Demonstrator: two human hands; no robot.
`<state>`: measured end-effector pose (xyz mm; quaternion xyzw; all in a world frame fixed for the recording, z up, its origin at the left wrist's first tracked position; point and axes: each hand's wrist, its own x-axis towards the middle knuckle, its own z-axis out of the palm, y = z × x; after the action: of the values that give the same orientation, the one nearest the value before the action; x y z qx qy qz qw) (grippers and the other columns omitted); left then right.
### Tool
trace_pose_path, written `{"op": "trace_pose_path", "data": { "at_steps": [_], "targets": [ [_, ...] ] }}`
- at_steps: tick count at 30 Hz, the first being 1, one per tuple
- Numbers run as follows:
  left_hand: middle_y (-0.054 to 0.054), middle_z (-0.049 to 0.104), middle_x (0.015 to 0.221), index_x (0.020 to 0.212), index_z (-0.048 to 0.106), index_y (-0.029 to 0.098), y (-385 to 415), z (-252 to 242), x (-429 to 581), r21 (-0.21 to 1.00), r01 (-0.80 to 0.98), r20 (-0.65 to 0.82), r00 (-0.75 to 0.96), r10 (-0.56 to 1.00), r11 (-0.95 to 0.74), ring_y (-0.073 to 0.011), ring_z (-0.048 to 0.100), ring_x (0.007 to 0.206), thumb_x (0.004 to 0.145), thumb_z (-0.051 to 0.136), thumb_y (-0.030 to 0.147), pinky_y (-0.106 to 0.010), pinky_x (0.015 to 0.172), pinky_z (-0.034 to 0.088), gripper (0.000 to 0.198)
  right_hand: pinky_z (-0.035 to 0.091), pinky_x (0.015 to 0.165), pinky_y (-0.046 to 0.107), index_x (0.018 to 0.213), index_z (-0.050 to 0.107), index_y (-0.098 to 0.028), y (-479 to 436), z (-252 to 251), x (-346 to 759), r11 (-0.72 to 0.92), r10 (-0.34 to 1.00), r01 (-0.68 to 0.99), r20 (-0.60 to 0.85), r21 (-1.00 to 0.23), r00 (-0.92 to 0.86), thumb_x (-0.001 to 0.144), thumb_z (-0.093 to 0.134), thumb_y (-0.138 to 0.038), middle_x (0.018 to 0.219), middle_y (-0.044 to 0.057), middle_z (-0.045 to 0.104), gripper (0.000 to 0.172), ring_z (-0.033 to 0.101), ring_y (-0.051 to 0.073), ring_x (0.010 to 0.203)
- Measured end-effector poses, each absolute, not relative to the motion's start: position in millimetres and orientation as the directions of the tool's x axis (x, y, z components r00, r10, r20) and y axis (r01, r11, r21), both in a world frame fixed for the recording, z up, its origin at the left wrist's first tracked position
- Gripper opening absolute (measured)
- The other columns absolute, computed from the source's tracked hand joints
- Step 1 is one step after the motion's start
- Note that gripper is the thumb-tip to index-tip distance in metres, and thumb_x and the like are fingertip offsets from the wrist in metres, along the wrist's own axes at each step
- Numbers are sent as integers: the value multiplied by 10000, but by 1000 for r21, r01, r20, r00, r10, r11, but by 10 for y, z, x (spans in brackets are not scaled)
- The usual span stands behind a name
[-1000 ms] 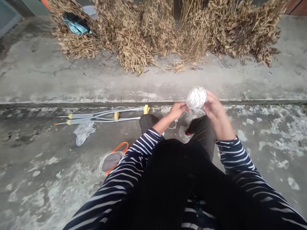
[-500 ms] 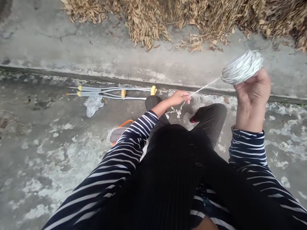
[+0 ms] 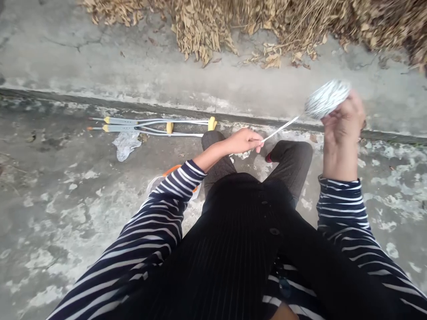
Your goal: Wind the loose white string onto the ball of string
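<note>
My right hand (image 3: 343,115) is raised at the upper right, its fingers closed on the underside of a ball of white yarn (image 3: 327,98), which looks slightly blurred. From the ball a taut strand of yarn (image 3: 282,128) slants down to my left hand (image 3: 244,140), which pinches it between thumb and fingers over the gap between my knees. A whitish patch shows below the left hand; whether it is yarn or marks on the ground I cannot tell.
Two crutches (image 3: 153,122) with yellow pads lie on the concrete at left, beside a crumpled clear plastic bag (image 3: 126,146). An orange-and-white item (image 3: 160,180) is partly behind my left sleeve. Dry leaves (image 3: 207,31) hang over the ledge (image 3: 133,75) ahead.
My right hand and the ball have shifted left and a little down. My left hand has moved slightly lower, still holding the strand. The dangling crocheted-looking yarn beneath it is now mostly hidden.
</note>
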<state>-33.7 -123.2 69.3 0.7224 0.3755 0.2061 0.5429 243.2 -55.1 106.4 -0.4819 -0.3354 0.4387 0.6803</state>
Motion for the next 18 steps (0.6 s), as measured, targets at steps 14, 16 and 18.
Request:
{"op": "trace_pose_path", "data": {
  "at_steps": [14, 16, 18],
  "targets": [
    [4, 728, 689, 741, 722, 169, -1075, 933, -159, 936, 339, -161, 645, 747, -91, -102, 582, 616, 867, 536, 245, -224, 647, 405, 237, 598, 741, 416, 1214, 669, -260, -325, 720, 2400, 277, 888, 220, 337, -935, 314, 696, 680, -323, 1135, 69, 682, 522, 665, 266, 1033],
    [10, 707, 652, 731, 715, 167, -1048, 978, -140, 941, 325, -150, 652, 743, -95, -98, 572, 593, 856, 542, 232, -221, 635, 405, 223, 607, 793, 429, 1217, 677, -243, -369, 707, 2357, 266, 889, 327, 362, -907, 281, 686, 690, -291, 1158, 76, 681, 533, 649, 280, 1086],
    [11, 689, 621, 704, 707, 162, -1004, 1047, -134, 948, 307, -135, 635, 760, -88, -95, 569, 576, 841, 550, 220, -220, 631, 415, 216, 612, 825, 428, 1245, 669, -241, -427, 705, 2318, 240, 907, 400, 351, -885, 233, 688, 695, -270, 1223, 85, 671, 558, 623, 297, 1156]
  ]
}}
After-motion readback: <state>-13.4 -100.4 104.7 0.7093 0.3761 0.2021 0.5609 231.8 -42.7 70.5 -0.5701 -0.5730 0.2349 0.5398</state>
